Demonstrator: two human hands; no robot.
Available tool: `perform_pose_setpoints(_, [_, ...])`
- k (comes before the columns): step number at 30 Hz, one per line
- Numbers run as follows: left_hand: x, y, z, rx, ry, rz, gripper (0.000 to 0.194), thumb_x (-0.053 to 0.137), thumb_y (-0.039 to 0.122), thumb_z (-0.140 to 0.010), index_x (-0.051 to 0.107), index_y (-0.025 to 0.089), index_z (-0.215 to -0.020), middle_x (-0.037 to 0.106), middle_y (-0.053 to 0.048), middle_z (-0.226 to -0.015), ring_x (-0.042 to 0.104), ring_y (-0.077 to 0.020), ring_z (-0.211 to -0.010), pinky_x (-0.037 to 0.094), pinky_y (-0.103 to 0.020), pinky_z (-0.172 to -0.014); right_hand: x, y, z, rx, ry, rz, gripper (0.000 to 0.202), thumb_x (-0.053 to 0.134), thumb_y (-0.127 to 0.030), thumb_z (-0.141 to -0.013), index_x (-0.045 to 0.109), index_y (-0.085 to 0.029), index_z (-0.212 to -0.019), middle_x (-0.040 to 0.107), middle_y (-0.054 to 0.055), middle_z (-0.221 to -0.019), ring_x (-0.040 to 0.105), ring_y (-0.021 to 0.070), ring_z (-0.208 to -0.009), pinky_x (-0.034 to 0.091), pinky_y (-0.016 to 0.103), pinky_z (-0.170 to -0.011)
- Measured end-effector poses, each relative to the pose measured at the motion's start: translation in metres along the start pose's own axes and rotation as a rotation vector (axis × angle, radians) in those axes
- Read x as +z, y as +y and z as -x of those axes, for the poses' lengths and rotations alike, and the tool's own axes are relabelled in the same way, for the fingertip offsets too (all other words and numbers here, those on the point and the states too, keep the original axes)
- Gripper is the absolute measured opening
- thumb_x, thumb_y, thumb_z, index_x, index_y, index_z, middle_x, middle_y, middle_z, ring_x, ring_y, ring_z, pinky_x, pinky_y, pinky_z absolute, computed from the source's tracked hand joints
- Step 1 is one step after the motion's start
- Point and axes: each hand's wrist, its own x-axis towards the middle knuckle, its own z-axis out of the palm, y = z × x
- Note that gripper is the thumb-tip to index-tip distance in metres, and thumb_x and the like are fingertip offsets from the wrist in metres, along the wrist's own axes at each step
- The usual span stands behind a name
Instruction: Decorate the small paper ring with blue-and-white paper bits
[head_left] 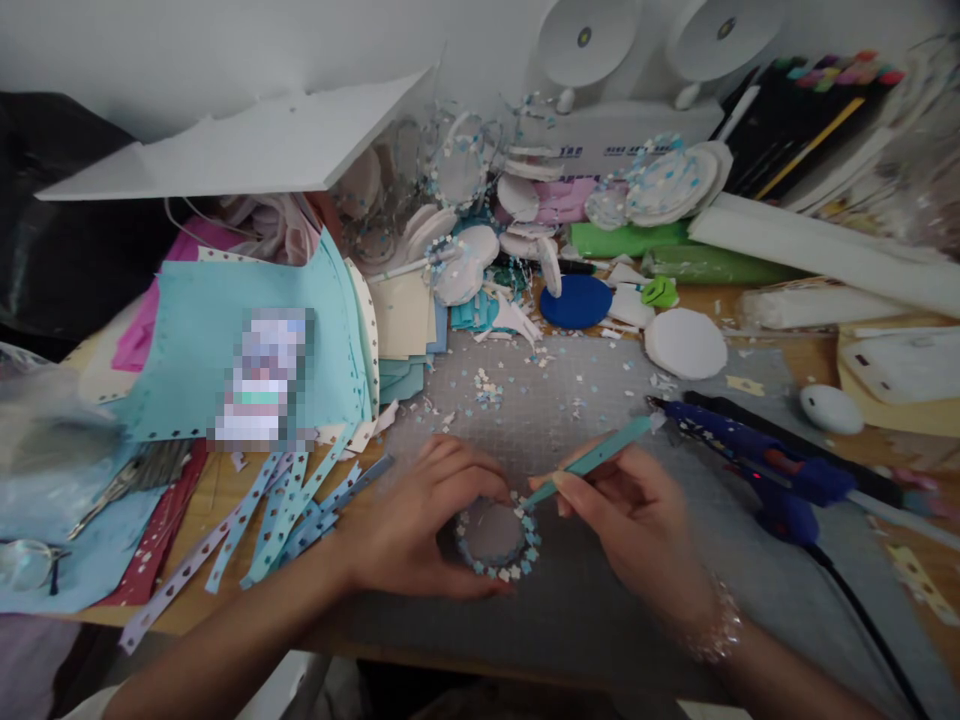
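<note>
My left hand point(431, 520) is curved around a small ring point(530, 545) edged with tiny white and blue flower-shaped pieces, its thumb along the near side and fingertips at the far side. Between the thumb and fingers of my right hand point(637, 530) are teal tweezers point(600, 455), slanting down to the left. Their tip reaches the upper right rim of the ring; whether a piece is pinched in it is too small to tell. More tiny flowers point(487, 385) lie scattered on the grey cutting mat point(600, 640) beyond my hands.
To the right rests a blue glue gun point(757, 455) with its cord. Punched paper strips point(259, 520) and coloured sheets point(187, 330) lie on the left beside a blurred-out phone point(262, 380). White discs point(686, 343), a blue oval pad point(576, 302) and flower-trimmed pieces crowd the back.
</note>
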Motion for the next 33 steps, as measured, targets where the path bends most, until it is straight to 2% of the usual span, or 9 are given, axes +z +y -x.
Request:
perform_pose_setpoints(4, [0.000,0.000,0.000,0.000,0.003,-0.002,0.050,0.077,0.046,-0.072,0.054,0.020,-0.109,0.065,-0.007,-0.108,0.059,-0.0231,-0.101,0.039,-0.037,-0.090,-0.001,0.001,0.001,-0.008,-0.015,-0.024,0.013,0.074,-0.032,-0.078,0.063,-0.027,-0.076,0.067,-0.003,-0.058,0.070,0.0166,-0.057,0.057,0.025,-0.051])
perform_pose_setpoints(10, [0.000,0.000,0.001,-0.001,0.000,-0.006,0.052,0.078,0.045,-0.071,0.053,0.020,-0.108,0.064,-0.007,-0.108,0.058,-0.0232,-0.101,0.038,-0.037,-0.090,-0.003,0.009,0.003,0.032,-0.010,-0.080,0.010,0.074,-0.025,-0.079,0.064,-0.026,-0.079,0.072,-0.003,-0.068,0.067,0.0112,-0.057,0.055,0.019,-0.053])
perform_pose_setpoints(21, [0.000,-0.002,0.001,0.016,0.018,0.017,0.053,0.079,0.044,-0.070,0.053,0.021,-0.110,0.064,-0.007,-0.109,0.059,-0.0227,-0.103,0.039,-0.037,-0.093,-0.003,0.009,0.001,0.104,-0.057,-0.044,0.013,0.073,-0.033,-0.080,0.063,-0.025,-0.076,0.069,-0.002,-0.065,0.062,0.0129,-0.055,0.052,0.024,-0.051])
perform_pose_setpoints(27, [0.001,-0.003,0.001,0.019,0.022,0.022,0.053,0.080,0.043,-0.070,0.054,0.020,-0.109,0.064,-0.008,-0.110,0.059,-0.0234,-0.103,0.041,-0.038,-0.092,-0.004,0.012,0.002,0.146,-0.077,-0.097,0.014,0.073,-0.033,-0.080,0.064,-0.025,-0.076,0.059,-0.005,-0.057,0.060,0.0117,-0.056,0.052,0.023,-0.054])
perform_pose_setpoints(33, [0.002,-0.003,0.002,0.025,0.021,0.041,0.053,0.080,0.044,-0.071,0.056,0.020,-0.112,0.064,-0.009,-0.110,0.058,-0.0234,-0.104,0.042,-0.037,-0.092,-0.005,0.013,0.000,0.197,-0.094,-0.141,0.014,0.073,-0.034,-0.080,0.064,-0.025,-0.077,0.062,-0.004,-0.061,0.057,0.0115,-0.056,0.050,0.024,-0.055])
